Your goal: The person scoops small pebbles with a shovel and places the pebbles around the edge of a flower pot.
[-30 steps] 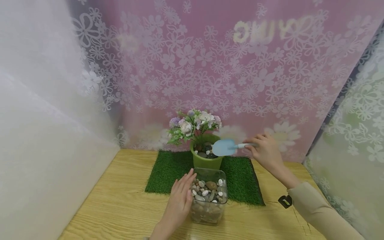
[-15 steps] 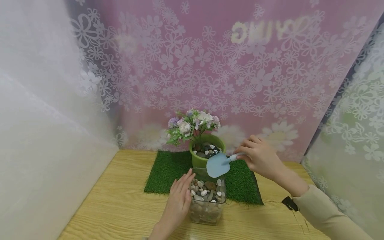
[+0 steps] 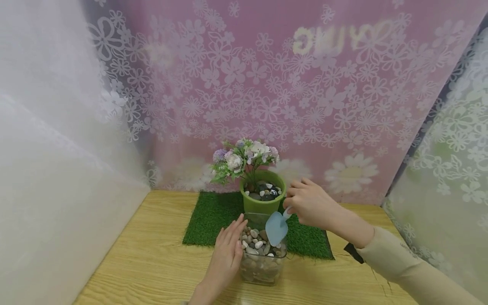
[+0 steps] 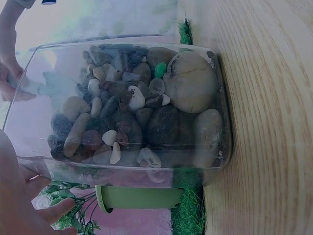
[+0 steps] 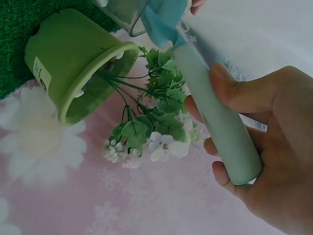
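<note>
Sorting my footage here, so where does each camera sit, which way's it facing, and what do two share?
Head: on the head, facing forward and down at the green pot and clear container; left hand, right hand and right sleeve show.
Left wrist: worn there, facing the container's side and stones, turned sideways; left fingers show, plus part of the right hand.
Right wrist: worn there, facing past the trowel handle toward the pot and flowers; right hand shows, plus what look like other fingertips up top.
Shared: both wrist views show the pot.

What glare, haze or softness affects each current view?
Head: a pale sheen streaks the left-side sheet, backdrop lettering is soft. Left wrist: the clear container looks washed out toward its rim. Right wrist: the printed daisy is blurry, the trowel handle sharper.
</note>
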`<state>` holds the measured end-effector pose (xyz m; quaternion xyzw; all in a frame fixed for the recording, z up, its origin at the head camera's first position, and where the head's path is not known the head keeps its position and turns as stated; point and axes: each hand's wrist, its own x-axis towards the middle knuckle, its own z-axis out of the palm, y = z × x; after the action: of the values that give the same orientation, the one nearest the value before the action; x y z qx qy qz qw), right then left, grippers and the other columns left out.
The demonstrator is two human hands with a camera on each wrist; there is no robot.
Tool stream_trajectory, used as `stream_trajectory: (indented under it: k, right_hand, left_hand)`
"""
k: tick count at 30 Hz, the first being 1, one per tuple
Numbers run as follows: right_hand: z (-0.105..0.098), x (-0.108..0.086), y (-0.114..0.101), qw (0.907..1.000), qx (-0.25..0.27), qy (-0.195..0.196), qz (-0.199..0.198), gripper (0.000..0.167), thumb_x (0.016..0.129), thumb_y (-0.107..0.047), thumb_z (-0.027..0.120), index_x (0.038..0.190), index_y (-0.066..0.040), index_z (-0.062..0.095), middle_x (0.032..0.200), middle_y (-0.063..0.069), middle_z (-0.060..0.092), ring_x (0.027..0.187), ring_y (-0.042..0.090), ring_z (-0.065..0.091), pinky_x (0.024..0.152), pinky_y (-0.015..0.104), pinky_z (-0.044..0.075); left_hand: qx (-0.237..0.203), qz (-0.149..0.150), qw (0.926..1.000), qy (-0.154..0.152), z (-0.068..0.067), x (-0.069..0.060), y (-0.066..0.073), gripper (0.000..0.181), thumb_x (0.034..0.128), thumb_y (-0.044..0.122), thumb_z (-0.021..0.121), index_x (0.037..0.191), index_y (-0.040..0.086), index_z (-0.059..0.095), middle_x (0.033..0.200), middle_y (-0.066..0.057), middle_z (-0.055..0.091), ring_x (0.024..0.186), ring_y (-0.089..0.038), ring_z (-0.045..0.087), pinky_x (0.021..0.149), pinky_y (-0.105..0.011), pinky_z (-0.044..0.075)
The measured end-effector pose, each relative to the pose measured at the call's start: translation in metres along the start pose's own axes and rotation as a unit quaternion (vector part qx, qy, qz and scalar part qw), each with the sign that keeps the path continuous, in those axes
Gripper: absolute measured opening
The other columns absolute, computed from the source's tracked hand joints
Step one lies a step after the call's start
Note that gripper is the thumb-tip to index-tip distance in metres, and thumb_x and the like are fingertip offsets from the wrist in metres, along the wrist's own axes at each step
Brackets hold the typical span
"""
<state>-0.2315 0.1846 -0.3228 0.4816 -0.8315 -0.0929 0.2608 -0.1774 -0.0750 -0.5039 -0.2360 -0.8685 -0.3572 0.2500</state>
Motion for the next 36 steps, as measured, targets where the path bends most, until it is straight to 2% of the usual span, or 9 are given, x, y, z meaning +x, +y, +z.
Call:
stream_trajectory:
  k: [6,9,12,17,22,25,30,33,36]
  right_hand:
    - [-0.002,0.013,-0.012,0.9982,-0.019,-0.056,-0.004,0.006,0.079,-0.021,0.084,0.077,-0.023,0.079,0.075,-0.005,0.060,0.075,0.016,0.038,0.067,0.030,0.020]
    - [-0.005,0.015,-0.018,0.9967,-0.015,-0.079,0.015,0.010,0.077,-0.020,0.085,0.072,-0.023,0.077,0.072,-0.006,0.058,0.074,0.016,0.035,0.067,0.030,0.020]
    - [-0.006,0.017,-0.022,0.9961,-0.015,-0.084,0.019,0.016,0.075,-0.018,0.087,0.067,-0.024,0.075,0.071,-0.006,0.058,0.075,0.016,0.039,0.067,0.031,0.021]
    - [0.000,0.016,-0.023,0.9982,-0.008,-0.058,0.013,0.013,0.075,-0.015,0.086,0.069,-0.022,0.076,0.073,-0.004,0.062,0.076,0.017,0.044,0.067,0.031,0.022]
    - [0.011,0.000,-0.018,0.9985,0.002,-0.039,0.038,0.011,0.077,-0.013,0.086,0.075,-0.021,0.078,0.073,-0.004,0.061,0.074,0.017,0.042,0.066,0.032,0.026]
    - [0.016,-0.008,-0.020,0.9989,-0.009,-0.026,0.037,0.013,0.075,-0.009,0.085,0.079,-0.020,0.080,0.075,-0.002,0.060,0.076,0.019,0.044,0.065,0.034,0.030]
    - [0.021,-0.008,-0.031,0.9990,-0.035,0.004,0.029,0.011,0.075,-0.013,0.087,0.077,-0.018,0.078,0.074,0.001,0.059,0.077,0.021,0.043,0.066,0.035,0.028]
    - [0.024,-0.008,-0.036,0.9979,-0.017,0.010,0.062,0.009,0.077,-0.016,0.086,0.076,-0.017,0.078,0.073,0.000,0.059,0.075,0.020,0.041,0.066,0.033,0.026]
    - [0.030,-0.014,-0.038,0.9913,0.041,0.005,0.125,0.006,0.079,-0.016,0.085,0.079,-0.016,0.080,0.074,-0.002,0.062,0.072,0.017,0.041,0.065,0.031,0.026]
  left_hand:
    - [-0.003,0.000,1.0000,0.000,-0.001,0.000,0.000,0.053,0.1032,0.006,0.048,0.155,0.015,0.043,0.164,0.003,0.033,0.143,-0.034,0.042,0.108,-0.070,0.033]
    - [-0.005,0.000,1.0000,0.002,0.000,0.000,0.001,0.052,0.1026,0.005,0.049,0.154,0.013,0.044,0.164,0.002,0.034,0.143,-0.034,0.042,0.107,-0.071,0.033]
    - [-0.005,0.001,1.0000,0.002,0.001,-0.001,0.001,0.052,0.1029,0.006,0.048,0.154,0.013,0.044,0.164,0.002,0.034,0.142,-0.035,0.043,0.107,-0.071,0.034]
    - [-0.007,-0.001,1.0000,0.003,0.002,0.000,0.001,0.053,0.1030,0.005,0.048,0.155,0.015,0.043,0.164,0.002,0.033,0.142,-0.036,0.043,0.107,-0.071,0.033]
    - [-0.012,-0.001,0.9999,0.002,0.001,0.000,0.000,0.054,0.1027,0.004,0.049,0.155,0.015,0.043,0.164,0.001,0.034,0.143,-0.035,0.042,0.107,-0.071,0.033]
    - [-0.012,-0.003,0.9999,0.002,0.000,0.000,0.000,0.054,0.1027,0.004,0.049,0.155,0.015,0.043,0.164,0.000,0.034,0.143,-0.034,0.042,0.107,-0.071,0.034]
    - [-0.013,-0.007,0.9999,-0.006,0.001,-0.001,0.000,0.054,0.1035,0.005,0.048,0.156,0.017,0.042,0.164,0.002,0.032,0.144,-0.032,0.041,0.108,-0.070,0.033]
    - [-0.011,-0.003,0.9999,-0.005,0.002,-0.001,-0.001,0.055,0.1035,0.005,0.048,0.156,0.017,0.041,0.165,0.002,0.032,0.144,-0.033,0.041,0.108,-0.070,0.033]
    - [-0.009,0.003,0.9999,0.003,0.003,0.000,-0.001,0.054,0.1030,0.004,0.048,0.156,0.016,0.041,0.164,0.001,0.033,0.143,-0.034,0.042,0.108,-0.070,0.034]
